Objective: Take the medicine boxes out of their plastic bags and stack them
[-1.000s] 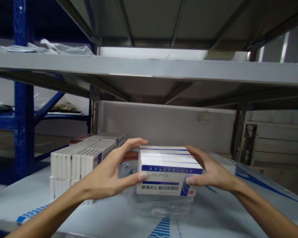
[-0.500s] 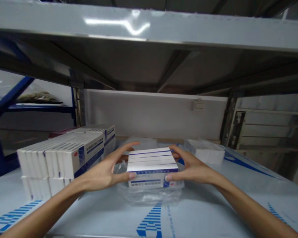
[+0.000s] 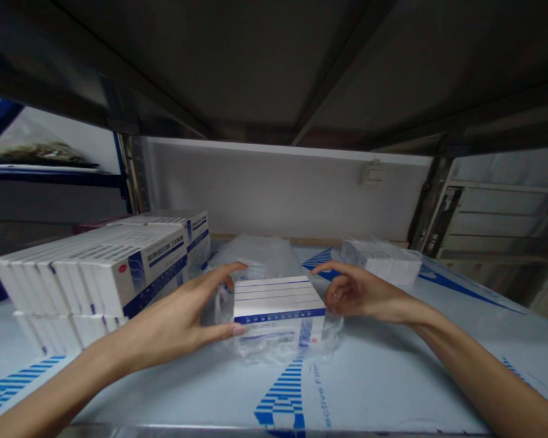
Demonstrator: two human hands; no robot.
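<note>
A small stack of white boxes with blue stripes (image 3: 277, 304) rests on clear plastic wrap (image 3: 260, 255) on the shelf board (image 3: 393, 377). My left hand (image 3: 182, 319) lies against the stack's left side, thumb at its front corner and fingers stretched over the top edge. My right hand (image 3: 358, 292) is just right of the stack, apart from it, with the forefinger pointing left and the other fingers curled loosely; nothing is in it.
A two-tier block of the same white and blue boxes (image 3: 91, 277) stands at the left. A plastic-wrapped bundle of boxes (image 3: 381, 258) lies at the back right. The upper shelf's underside (image 3: 274, 61) hangs low overhead. A white wall panel (image 3: 278, 188) closes the back.
The stack has gone down from the air onto the plastic on the shelf. My right hand has come off its right side. The view has moved in under the upper shelf.
</note>
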